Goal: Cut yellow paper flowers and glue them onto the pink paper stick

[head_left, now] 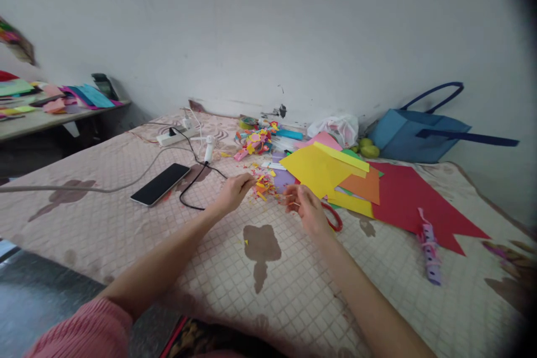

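My left hand (237, 191) is closed in a pinch at the left edge of a pile of small yellow, orange and pink paper scraps (264, 185); whatever its fingertips hold is too small to name. To the right of the pile, my right hand (302, 204) is held with its fingers apart and slightly curled, with nothing visible in it. Red-handled scissors (334, 217) lie just beside the right hand, partly hidden by it and by paper. Yellow sheets (314, 169) lie behind that hand, over orange paper (366, 183).
Red paper (403, 196) and a purple rolled piece (430, 254) lie right. A blue bag (415, 134) stands at the back right. Paper flowers (257, 142) are behind the scraps. A phone (161, 184), cables and a power strip (177, 137) lie left.
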